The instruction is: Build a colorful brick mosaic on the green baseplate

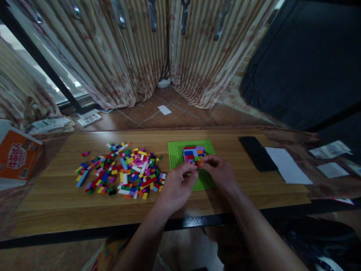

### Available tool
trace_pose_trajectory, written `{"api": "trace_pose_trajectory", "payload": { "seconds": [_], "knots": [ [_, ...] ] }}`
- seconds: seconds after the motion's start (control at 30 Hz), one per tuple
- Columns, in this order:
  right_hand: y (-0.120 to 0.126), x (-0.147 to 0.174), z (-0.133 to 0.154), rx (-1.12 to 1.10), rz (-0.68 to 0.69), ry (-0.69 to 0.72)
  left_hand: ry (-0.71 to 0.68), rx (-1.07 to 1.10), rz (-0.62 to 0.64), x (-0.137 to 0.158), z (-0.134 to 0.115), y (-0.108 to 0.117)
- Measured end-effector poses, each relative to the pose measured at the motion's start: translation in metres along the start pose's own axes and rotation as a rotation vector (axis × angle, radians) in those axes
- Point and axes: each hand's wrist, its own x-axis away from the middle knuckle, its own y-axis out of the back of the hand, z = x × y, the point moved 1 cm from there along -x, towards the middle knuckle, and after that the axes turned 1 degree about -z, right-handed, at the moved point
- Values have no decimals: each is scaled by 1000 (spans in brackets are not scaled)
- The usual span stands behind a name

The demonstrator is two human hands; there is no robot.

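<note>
A green studded baseplate [175, 152] lies on the wooden table, with a low block of multicoloured toy bricks [194, 152] built on it. At the near edge of that block, my right hand [221, 172] pinches a small orange-red brick [199, 164] between thumb and fingers. My left hand [179, 184] is beside it, over the front left of the baseplate, its thumb and fingers drawn together close to the same edge. Whatever lies between the left fingertips is too small to make out. Both hands partly cover the near side of the baseplate.
A wide pile of loose toy bricks [135, 171] spreads over the left half of the table [84, 214]. On the right lie a black flat object [258, 153] and white paper [287, 165]. An orange and white box [18, 158] stands beyond the table's left end.
</note>
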Motion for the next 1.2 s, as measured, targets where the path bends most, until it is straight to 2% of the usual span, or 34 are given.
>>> {"api": "trace_pose_trajectory", "payload": {
  "seconds": [0.13, 0.33, 0.83, 1.2],
  "knots": [
    [5, -1, 2, -116, -18, -46, 3, 0, -71, -5, 5, 12],
    [0, -2, 1, -28, -78, -9, 7, 3, -148, -9, 4, 22],
    [-6, -4, -2, 115, -120, 63, -28, -6, -178, -7, 1, 25],
    [1, -5, 1, 46, -42, 36, -19, -6, -217, -7, -2, 31]
  ]
}}
